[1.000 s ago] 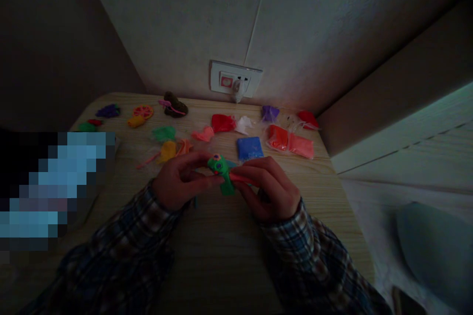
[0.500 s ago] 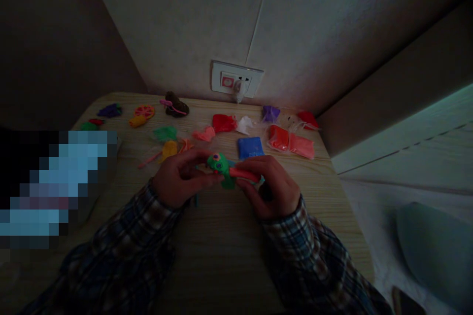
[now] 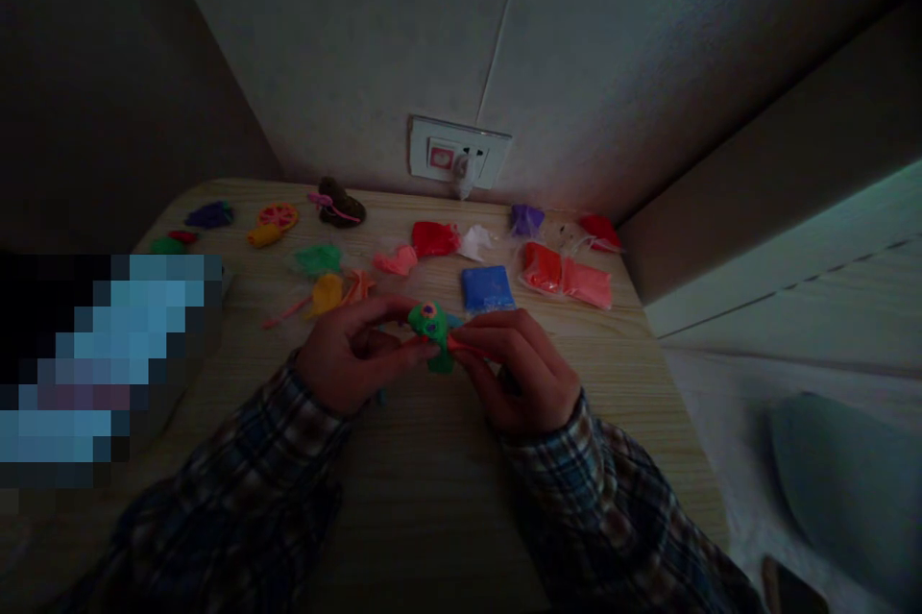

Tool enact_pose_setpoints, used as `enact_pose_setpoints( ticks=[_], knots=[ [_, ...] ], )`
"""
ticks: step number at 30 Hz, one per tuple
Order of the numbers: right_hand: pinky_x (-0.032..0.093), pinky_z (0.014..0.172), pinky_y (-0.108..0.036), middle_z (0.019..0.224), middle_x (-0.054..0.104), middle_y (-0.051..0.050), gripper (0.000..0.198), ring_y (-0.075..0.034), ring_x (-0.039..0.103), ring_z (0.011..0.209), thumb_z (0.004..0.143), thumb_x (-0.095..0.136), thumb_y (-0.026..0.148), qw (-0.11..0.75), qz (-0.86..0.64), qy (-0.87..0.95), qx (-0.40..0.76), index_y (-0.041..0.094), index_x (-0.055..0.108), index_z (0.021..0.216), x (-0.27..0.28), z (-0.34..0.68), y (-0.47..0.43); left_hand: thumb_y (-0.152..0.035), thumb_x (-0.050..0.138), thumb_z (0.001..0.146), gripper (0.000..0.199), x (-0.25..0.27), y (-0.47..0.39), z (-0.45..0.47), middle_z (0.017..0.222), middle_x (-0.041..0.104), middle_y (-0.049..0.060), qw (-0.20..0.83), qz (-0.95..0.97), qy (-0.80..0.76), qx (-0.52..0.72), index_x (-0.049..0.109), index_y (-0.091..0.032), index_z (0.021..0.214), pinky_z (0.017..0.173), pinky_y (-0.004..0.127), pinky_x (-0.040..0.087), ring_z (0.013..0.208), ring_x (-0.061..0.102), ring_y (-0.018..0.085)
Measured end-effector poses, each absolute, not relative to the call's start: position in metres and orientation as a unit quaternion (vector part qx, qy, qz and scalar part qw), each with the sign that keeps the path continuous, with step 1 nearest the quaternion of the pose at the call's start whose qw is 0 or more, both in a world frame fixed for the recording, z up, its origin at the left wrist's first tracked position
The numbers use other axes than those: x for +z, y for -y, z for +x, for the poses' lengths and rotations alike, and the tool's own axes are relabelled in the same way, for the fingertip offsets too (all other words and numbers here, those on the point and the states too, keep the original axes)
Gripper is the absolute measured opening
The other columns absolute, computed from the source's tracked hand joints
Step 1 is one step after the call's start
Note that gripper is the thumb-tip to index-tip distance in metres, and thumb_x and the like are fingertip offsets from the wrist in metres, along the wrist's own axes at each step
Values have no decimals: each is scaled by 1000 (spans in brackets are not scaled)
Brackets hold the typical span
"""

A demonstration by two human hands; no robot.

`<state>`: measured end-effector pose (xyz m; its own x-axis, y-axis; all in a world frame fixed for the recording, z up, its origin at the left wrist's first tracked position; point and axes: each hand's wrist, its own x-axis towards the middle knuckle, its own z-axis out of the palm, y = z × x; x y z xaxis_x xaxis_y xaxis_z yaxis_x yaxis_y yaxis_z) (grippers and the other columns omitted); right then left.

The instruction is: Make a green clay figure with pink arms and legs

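The figure point(image 3: 436, 337) is green with pink and purple spots point(image 3: 429, 310); the sleeves point(image 3: 255, 436) are blue, brown and white plaid.

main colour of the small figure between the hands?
Mostly green; the figure shows in the head view, the only one.

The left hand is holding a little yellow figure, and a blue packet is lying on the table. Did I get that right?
Not quite: the little figure is green, not yellow. The head view shows the left hand holding it and the blue packet lying on the table.
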<state>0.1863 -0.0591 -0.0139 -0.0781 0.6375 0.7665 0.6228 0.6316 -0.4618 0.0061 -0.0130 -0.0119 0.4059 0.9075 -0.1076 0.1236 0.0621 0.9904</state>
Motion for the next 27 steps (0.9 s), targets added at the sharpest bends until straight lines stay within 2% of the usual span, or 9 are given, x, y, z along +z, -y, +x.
enact_pose_setpoints(
  ticks=[5, 8, 10, 15, 18, 23, 27],
  knots=[
    [57, 69, -34, 88, 68, -8, 15, -20, 65, 82, 88, 56, 24, 501, -453, 735, 56, 19, 59, 102, -15, 185, 59, -28, 78, 61, 32, -12, 11, 8, 74, 69, 1, 601, 579, -439, 334, 72, -20, 92, 40, 16, 37, 44, 50, 7],
    [57, 70, -36, 94, 67, -11, 31, -21, 65, 83, 84, 62, 32, 475, -481, 727, 122, 16, 55, 110, -15, 185, 59, -24, 78, 60, 31, -11, 10, 10, 84, 72, 2, 610, 569, -438, 336, 72, -20, 90, 44, 17, 42, 47, 54, 7],
    [57, 71, -36, 93, 68, -10, 33, -21, 66, 82, 82, 65, 33, 464, -488, 720, 167, 17, 55, 109, -16, 186, 60, -22, 78, 60, 30, -11, 9, 10, 88, 73, 3, 620, 566, -431, 333, 73, -20, 89, 48, 18, 46, 51, 58, 9],
    [58, 75, -32, 92, 71, -6, 21, -18, 70, 83, 82, 64, 27, 477, -479, 679, 286, 20, 58, 101, -18, 188, 57, -21, 80, 57, 29, -8, 6, 11, 81, 73, 2, 662, 538, -411, 322, 72, -18, 85, 43, 18, 43, 44, 54, 7],
    [58, 77, -34, 91, 72, -5, 22, -19, 71, 83, 82, 65, 31, 497, -478, 637, 345, 21, 58, 101, -22, 190, 54, -22, 80, 56, 27, -2, 4, 13, 75, 72, 1, 671, 529, -415, 313, 71, -17, 81, 42, 18, 43, 43, 54, 7],
    [56, 81, -36, 95, 73, -6, 28, -21, 70, 88, 81, 66, 42, 528, -472, 585, 395, 23, 61, 101, -30, 195, 51, -26, 78, 52, 28, 9, 7, 17, 74, 70, 2, 622, 563, -449, 308, 68, -15, 75, 35, 15, 29, 38, 42, 3],
    [56, 77, -35, 89, 74, -4, 31, -20, 70, 81, 78, 68, 47, 534, -471, 548, 439, 23, 62, 97, -30, 195, 50, -28, 75, 58, 27, 8, 11, 17, 83, 69, 2, 573, 607, -442, 328, 64, -15, 79, 33, 15, 22, 35, 33, 0]
  ],
)
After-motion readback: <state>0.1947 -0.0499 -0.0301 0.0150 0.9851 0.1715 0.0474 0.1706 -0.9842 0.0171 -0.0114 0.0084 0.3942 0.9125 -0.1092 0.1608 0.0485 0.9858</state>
